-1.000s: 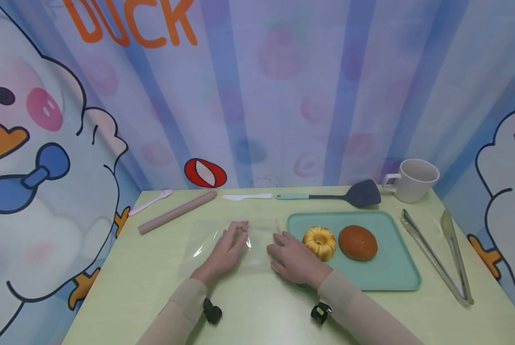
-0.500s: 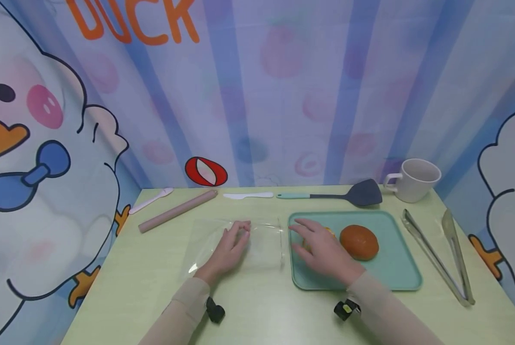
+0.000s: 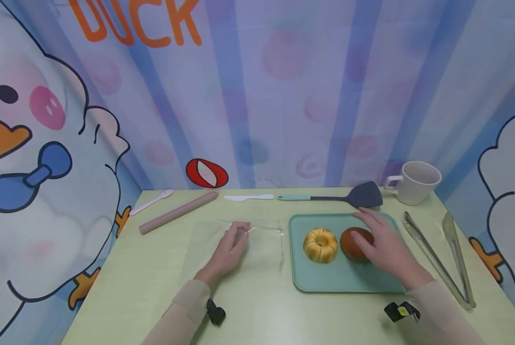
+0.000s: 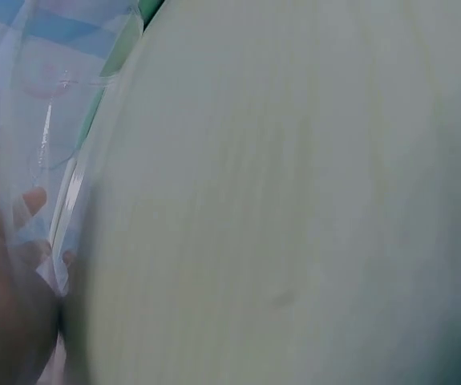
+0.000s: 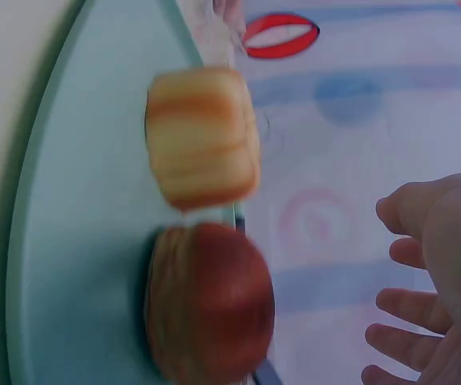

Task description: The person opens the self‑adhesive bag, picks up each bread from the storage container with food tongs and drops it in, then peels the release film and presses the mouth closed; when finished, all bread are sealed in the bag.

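A clear plastic bag lies on the table, its right edge a little raised. My left hand is at the bag, its thumb and fingers pinching the upper film; in the left wrist view the hand shows partly behind the film. Over the brown bun on the green tray hovers my right hand, fingers spread. The right wrist view has the same hand apart from the bun. A ring-shaped golden pastry sits left of the bun.
Along the back lie a pink spoon, a rolling pin, a white knife and a spatula. A mug stands at the back right corner. Metal tongs lie right of the tray. A printed curtain hangs behind.
My right hand has left the bag's right edge and moved right, past the pastry, to above the bun. The left hand has stayed at the bag.
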`<control>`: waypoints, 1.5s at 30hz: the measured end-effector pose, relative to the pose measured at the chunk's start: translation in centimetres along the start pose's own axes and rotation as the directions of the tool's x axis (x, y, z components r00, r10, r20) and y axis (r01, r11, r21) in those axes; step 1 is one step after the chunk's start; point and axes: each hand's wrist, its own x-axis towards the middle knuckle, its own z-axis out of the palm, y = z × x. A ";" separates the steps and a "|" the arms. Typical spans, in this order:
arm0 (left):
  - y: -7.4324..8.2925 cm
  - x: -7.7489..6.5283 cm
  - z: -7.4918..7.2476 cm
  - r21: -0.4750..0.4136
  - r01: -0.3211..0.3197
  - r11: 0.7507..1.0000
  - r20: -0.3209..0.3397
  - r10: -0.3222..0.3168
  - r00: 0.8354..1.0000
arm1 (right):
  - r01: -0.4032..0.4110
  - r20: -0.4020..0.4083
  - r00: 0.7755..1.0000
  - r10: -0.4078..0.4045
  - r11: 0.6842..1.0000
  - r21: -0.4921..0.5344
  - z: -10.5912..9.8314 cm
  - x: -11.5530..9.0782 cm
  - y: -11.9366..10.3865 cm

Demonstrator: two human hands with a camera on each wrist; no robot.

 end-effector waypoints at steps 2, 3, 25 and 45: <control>0.0 0.0 0.0 -0.003 0.004 1.000 -0.004 -0.004 1.000 | -0.031 -0.008 1.000 0.030 0.999 -0.015 -0.9 -0.5 1.1; -0.1 0.0 0.0 -0.005 0.006 1.000 -0.003 -0.006 1.000 | -0.043 -0.015 0.999 0.043 0.999 -0.021 -1.3 -0.8 1.7; 0.0 -0.2 0.1 0.009 0.042 0.999 0.018 -0.043 0.999 | -0.412 0.108 0.893 0.437 0.890 -0.197 -5.2 -8.0 13.8; 0.1 -0.1 0.2 -0.008 0.010 1.000 0.013 -0.010 1.000 | -0.587 0.103 0.770 0.630 0.763 -0.270 -5.0 -8.5 14.3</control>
